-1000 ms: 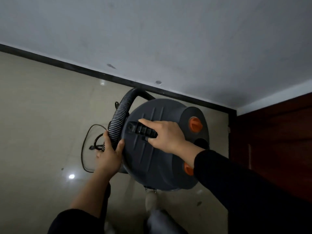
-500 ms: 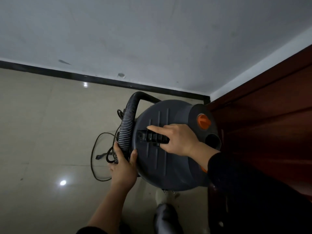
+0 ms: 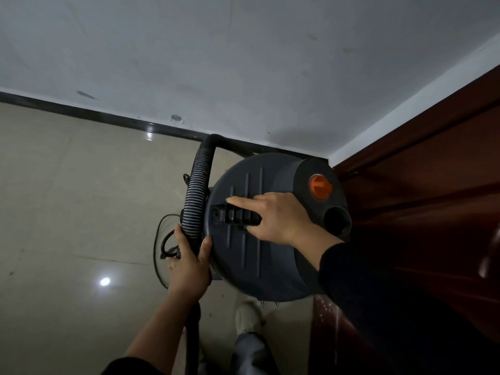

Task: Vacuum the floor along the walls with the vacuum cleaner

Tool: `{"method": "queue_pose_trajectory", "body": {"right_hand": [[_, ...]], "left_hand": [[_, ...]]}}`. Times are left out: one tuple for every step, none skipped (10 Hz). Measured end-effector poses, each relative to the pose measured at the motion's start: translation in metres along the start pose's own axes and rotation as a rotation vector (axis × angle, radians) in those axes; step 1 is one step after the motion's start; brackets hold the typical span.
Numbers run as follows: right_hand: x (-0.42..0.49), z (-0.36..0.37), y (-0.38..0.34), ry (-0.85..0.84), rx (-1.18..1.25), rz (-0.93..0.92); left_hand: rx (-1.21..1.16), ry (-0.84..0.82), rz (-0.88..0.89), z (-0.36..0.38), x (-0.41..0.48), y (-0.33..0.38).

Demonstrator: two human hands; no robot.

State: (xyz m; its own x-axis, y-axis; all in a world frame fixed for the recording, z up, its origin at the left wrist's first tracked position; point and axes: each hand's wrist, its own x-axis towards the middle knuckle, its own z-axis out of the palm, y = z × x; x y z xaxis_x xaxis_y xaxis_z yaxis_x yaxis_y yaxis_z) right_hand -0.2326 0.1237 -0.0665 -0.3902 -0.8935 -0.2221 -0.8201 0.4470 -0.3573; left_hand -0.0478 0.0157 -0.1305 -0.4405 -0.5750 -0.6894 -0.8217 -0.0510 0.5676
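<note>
A round dark grey vacuum cleaner [image 3: 273,263] with an orange knob [image 3: 320,186] stands on the floor near the room's corner. My right hand [image 3: 273,217] grips the black carry handle [image 3: 232,215] on its lid, forefinger stretched along it. My left hand [image 3: 190,263] holds the ribbed black hose [image 3: 196,196] at the cleaner's left side. The hose arcs up and back toward the wall. A black power cord [image 3: 159,244] loops on the floor to the left, partly hidden behind my left hand.
A white wall [image 3: 243,71] with a black skirting board [image 3: 94,115] runs across the back. A dark red wooden door [image 3: 422,201] closes the right side, close to the cleaner. Glossy beige floor tiles [image 3: 67,212] spread to the left. My shoe [image 3: 247,318] is below the cleaner.
The view has swung right and the cleaner has come nearer the corner and the red door. Both hands keep their holds on handle and hose.
</note>
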Motion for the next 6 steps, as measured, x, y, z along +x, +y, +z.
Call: {"method": "queue_pose_trajectory", "body": {"right_hand": [[0.003, -0.002, 0.006, 0.008, -0.007, 0.015], [0.006, -0.002, 0.006, 0.018, -0.015, 0.002], [0.004, -0.003, 0.005, -0.002, -0.025, 0.008], [0.005, -0.002, 0.007, -0.025, -0.035, 0.013], [0.006, -0.011, -0.004, -0.078, -0.014, 0.036], [0.001, -0.034, -0.009, 0.092, 0.33, 0.152]], "left_hand": [[0.027, 0.009, -0.013, 0.003, 0.004, 0.005], [0.042, 0.008, -0.018, 0.001, 0.002, 0.008], [0.064, 0.007, -0.022, -0.001, 0.001, 0.007], [0.093, 0.001, -0.014, 0.0, 0.006, 0.004], [0.147, -0.015, -0.033, -0.003, 0.005, 0.006], [0.304, -0.007, 0.001, -0.003, 0.002, 0.008]]}}
